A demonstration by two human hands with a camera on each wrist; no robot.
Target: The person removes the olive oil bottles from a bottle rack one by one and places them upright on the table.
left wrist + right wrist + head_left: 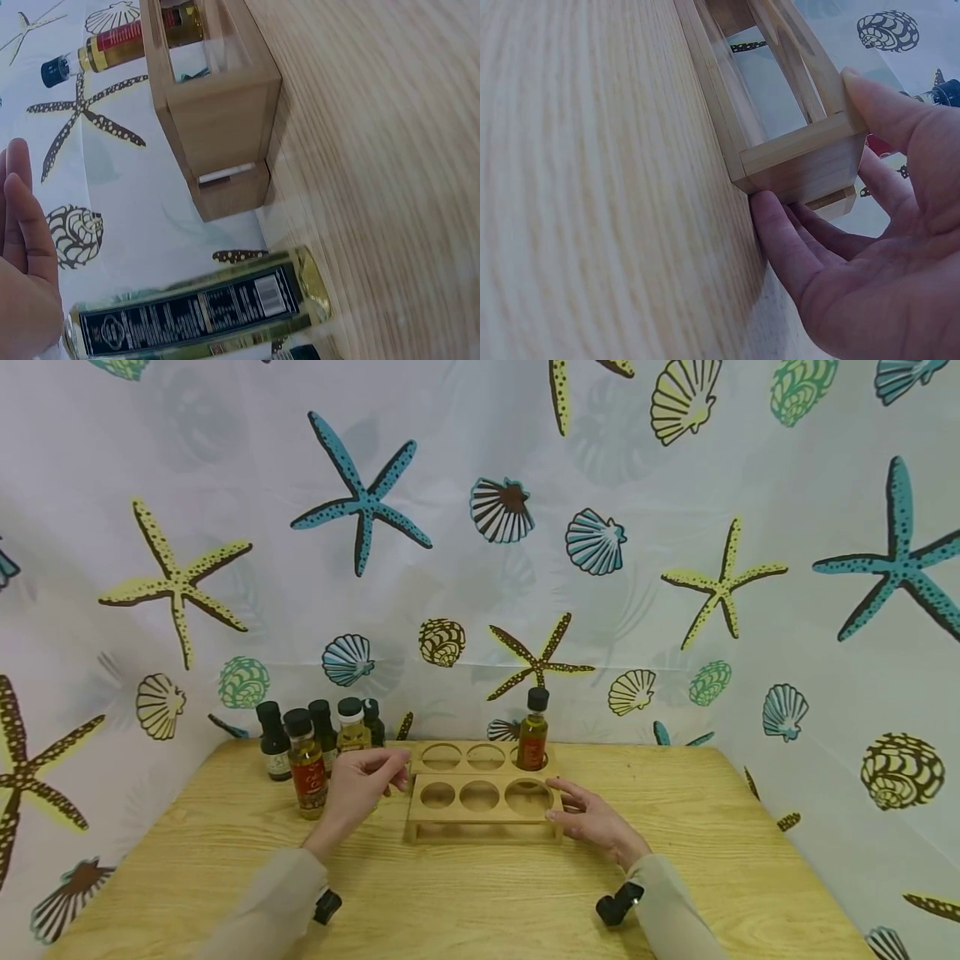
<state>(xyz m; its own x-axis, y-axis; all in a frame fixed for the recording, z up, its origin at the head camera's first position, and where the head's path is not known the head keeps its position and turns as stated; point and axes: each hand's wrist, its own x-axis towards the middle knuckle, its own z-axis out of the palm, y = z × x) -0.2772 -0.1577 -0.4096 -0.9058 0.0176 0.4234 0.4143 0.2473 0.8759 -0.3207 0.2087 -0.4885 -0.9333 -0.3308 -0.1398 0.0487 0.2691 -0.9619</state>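
A two-tier wooden rack [486,814] with round holes stands on the table. In its back row, at the right, sits an oil bottle [533,743] with a dark cap and red label. My right hand [600,827] grips the rack's right end; in the right wrist view the thumb [877,101] lies against the upper edge and the fingers press the side low down. Near the rack's left end, my left hand [360,787] hovers with fingers loosely bent, holding nothing. The left wrist view shows its fingers [30,225] apart from the rack's end [225,127].
Several bottles stand in a group at the left back, among them a red-labelled oil bottle [309,777] and a dark bottle [275,743]. The left hand partly covers the group. Behind the wooden table [480,902] hangs a patterned curtain [465,577].
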